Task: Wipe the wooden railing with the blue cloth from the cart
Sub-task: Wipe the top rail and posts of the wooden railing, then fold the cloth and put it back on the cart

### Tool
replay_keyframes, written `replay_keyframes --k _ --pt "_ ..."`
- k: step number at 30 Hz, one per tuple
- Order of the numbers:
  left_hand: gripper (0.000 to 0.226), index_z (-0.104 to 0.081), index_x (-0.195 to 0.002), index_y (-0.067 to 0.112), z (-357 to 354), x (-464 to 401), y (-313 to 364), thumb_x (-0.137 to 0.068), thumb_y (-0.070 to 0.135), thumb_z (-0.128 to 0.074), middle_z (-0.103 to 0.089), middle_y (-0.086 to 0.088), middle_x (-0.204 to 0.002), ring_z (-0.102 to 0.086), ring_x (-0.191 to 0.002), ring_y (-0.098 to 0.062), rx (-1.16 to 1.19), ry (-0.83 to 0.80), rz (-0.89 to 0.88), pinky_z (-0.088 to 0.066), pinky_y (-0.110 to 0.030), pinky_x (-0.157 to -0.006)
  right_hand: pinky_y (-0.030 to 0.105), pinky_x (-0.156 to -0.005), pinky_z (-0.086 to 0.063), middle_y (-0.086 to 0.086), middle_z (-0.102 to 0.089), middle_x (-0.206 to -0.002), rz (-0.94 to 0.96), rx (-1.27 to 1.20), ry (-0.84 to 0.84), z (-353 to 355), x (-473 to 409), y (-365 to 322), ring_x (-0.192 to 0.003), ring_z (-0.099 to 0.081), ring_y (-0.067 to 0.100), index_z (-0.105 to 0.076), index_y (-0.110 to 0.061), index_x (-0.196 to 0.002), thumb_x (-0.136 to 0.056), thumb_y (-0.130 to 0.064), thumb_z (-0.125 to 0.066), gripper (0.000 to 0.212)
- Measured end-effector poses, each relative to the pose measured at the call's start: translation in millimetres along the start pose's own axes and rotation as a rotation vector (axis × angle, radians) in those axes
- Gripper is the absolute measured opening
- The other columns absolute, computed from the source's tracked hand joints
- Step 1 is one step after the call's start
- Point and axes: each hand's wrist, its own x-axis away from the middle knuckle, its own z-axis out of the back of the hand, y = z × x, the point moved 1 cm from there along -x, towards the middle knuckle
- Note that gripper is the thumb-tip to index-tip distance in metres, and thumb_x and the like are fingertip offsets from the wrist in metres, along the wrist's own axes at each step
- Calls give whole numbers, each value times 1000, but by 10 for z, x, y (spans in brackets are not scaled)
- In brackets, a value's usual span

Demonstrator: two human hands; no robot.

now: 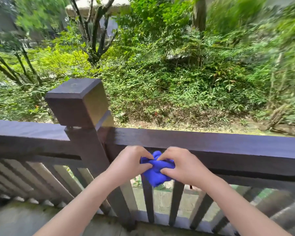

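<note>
A bunched-up blue cloth (157,169) hangs between both my hands, just in front of the dark wooden railing (211,142). My left hand (131,160) pinches its left side with thumb and fingers. My right hand (182,165) grips its right side the same way. The cloth sits a little below the top rail, in front of the rail's near face; whether it touches the wood I cannot tell. The cart is out of view.
A square-capped post (78,101) stands left of my hands, joining two rail sections. Vertical balusters (148,201) run below the rail. Beyond lies a green slope with shrubs and trees (95,40). A grey deck floor (15,218) lies at the lower left.
</note>
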Motion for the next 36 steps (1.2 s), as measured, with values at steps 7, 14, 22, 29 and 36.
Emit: replay_keyframes --k 7,14,22,29,36 --pt "23 -71 -96 21 -531 -335 1132 -74 18 -66 -70 3 -99 -60 -91 -11 48 -118 -227 -52 -30 -84 35 -72 -48 -6 -55 -78 -212 45 132 693 964 545 -77 -52 14 -67 -20 -85 -66 -18 -65 19" --pt "23 -71 -96 17 -1424 -317 2813 -74 16 -66 -71 1 -99 -60 -91 -11 96 -258 -520 -46 -19 -76 28 -69 -43 -4 -61 -82 -510 77 278 1414 2689 1161 -75 -52 10 -69 -22 -87 -65 -18 -68 22" --pt "23 -72 -96 15 -2423 10 4597 -74 15 -67 -71 -5 -98 -61 -90 -18 203 -410 -778 -44 -22 -76 27 -71 -45 0 -72 -86 -838 143 415 1967 4550 1578 -77 -60 12 -70 -21 -86 -63 -19 -67 23" --pt "20 -72 -91 14 -3202 1 5727 -72 17 -68 -72 -7 -93 -62 -84 -17 218 -513 -995 -31 -12 -63 7 -60 -36 4 -71 -82 -1019 115 540 2288 5549 2055 -66 -51 -2 -72 -13 -85 -66 -8 -66 21" --pt "19 -71 -91 12 -3935 -450 6895 -73 17 -68 -71 -11 -95 -62 -89 -23 222 -645 -1175 -44 -25 -77 3 -60 -35 -3 -65 -78 -1198 75 680 2806 6209 2853 -73 -52 2 -72 -16 -85 -65 -9 -66 22"
